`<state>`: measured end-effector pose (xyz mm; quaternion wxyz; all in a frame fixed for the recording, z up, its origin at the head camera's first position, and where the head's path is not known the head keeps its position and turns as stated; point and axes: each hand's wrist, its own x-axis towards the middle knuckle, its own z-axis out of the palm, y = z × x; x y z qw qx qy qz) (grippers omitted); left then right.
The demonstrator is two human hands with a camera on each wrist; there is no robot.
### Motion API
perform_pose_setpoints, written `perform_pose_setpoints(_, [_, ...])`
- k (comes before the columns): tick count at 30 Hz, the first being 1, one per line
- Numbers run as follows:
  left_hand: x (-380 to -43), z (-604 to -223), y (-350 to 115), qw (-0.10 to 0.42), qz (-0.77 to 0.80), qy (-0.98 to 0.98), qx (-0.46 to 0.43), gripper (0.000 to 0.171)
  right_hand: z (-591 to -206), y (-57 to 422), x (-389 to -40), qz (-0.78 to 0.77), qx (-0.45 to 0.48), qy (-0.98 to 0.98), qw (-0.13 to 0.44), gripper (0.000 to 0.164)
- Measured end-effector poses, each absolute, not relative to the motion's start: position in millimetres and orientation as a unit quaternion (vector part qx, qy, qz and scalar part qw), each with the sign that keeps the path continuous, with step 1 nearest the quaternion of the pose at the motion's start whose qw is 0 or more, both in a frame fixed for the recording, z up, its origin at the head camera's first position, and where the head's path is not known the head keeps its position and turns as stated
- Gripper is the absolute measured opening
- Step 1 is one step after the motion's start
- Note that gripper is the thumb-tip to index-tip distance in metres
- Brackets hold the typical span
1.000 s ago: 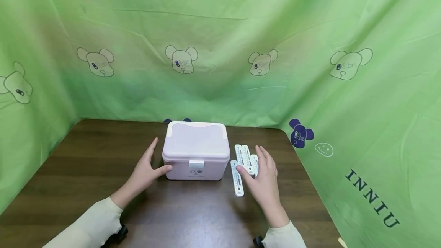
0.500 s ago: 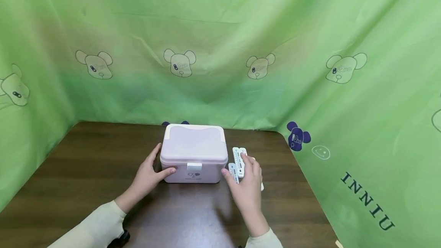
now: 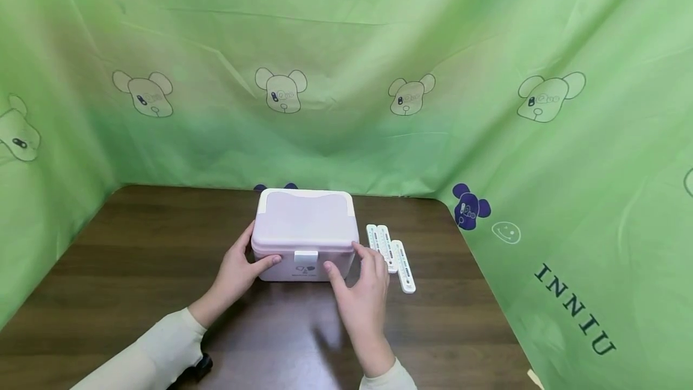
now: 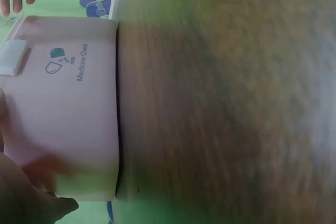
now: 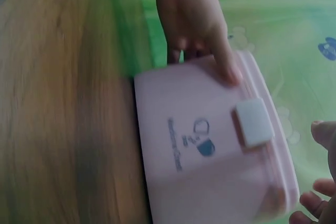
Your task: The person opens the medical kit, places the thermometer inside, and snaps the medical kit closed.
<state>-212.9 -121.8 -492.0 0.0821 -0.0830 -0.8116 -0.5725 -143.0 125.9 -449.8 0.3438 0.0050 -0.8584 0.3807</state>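
A pale pink medicine chest [image 3: 305,218] stands on the table with its lid down and a white latch [image 5: 254,123] at the front. My left hand [image 3: 235,272] grips its left side, the thumb lying on the front face and the fingers along the side wall. By the front right corner is my right hand [image 3: 363,300], its thumb and fingers spread apart; the fingertips are close to the lid's rim, and I cannot tell if they touch. White strip thermometers [image 3: 403,266] lie just right of the chest, partly covered by the right hand.
The brown wooden table [image 3: 433,330] has a green cloth [image 3: 346,137] with bear prints hanging behind it and along both sides. The chest stands near the back edge.
My right hand has moved left from over the thermometers to the chest's front right corner. My left hand has closed in on the chest's left side.
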Motion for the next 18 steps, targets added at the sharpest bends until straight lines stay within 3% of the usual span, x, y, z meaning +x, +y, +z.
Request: perform_pose_setpoints(18, [-212, -496, -122, 0.104, -0.583, -0.801, -0.09, 0.099, -468, 79, -144, 0.404, -0.04, -0.858, 0.316, 0.051])
